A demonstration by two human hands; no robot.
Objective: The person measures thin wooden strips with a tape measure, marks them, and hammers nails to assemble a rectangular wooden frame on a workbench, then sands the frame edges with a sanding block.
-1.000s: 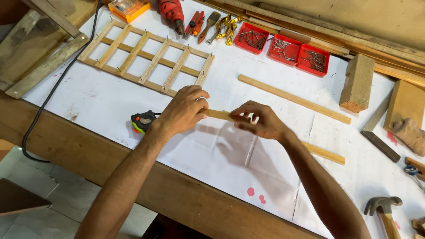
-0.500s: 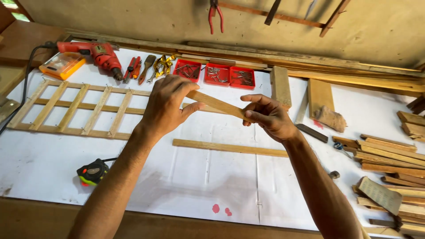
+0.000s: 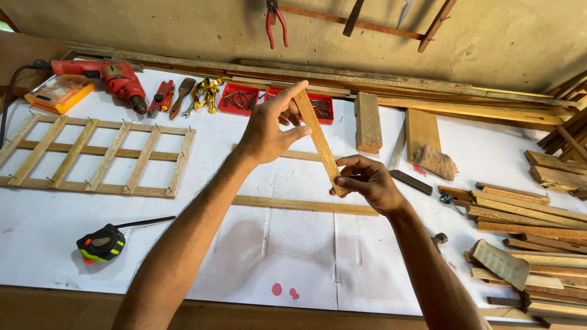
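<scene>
A short thin wooden strip (image 3: 319, 142) is held up in the air over the white-covered workbench (image 3: 61, 220), tilted from upper left to lower right. My left hand (image 3: 269, 128) pinches its upper end, fingers stretched along it. My right hand (image 3: 367, 182) grips its lower end between thumb and fingers. Below the hands a longer wooden strip (image 3: 306, 205) lies flat on the bench, and another lies partly hidden behind my left wrist.
A wooden lattice frame (image 3: 92, 157) lies at left, a black tape measure (image 3: 101, 243) near the front. Along the back are a red drill (image 3: 107, 74), hand tools, red nail trays (image 3: 239, 99), wood blocks (image 3: 367, 122). Stacked wood strips (image 3: 532, 226) fill the right side. Pliers (image 3: 276, 21) hang on the wall.
Both hands lifted the strip off the bench and turned it from nearly level to steeply tilted. The view swung upward toward the wall.
</scene>
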